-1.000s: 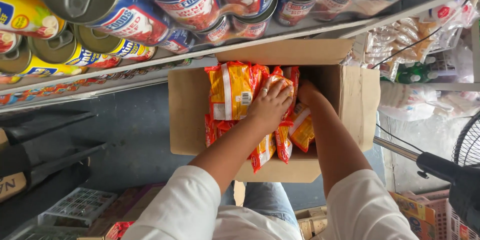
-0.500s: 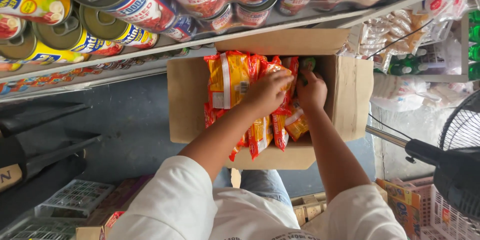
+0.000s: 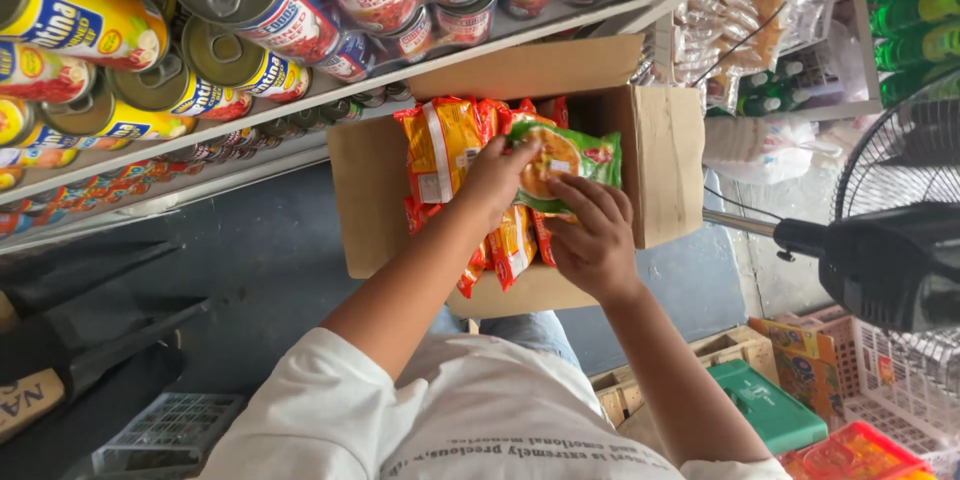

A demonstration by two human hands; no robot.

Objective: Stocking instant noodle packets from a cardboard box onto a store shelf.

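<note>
Green packet [image 3: 572, 165] now lifted — both hands.

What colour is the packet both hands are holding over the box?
Green, with an orange-yellow picture: the green noodle packet, clearest in the head view.

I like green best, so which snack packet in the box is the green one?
The green packet is the one both hands, left hand and right hand, are holding on top. The other packets in the cardboard box are orange.
</note>
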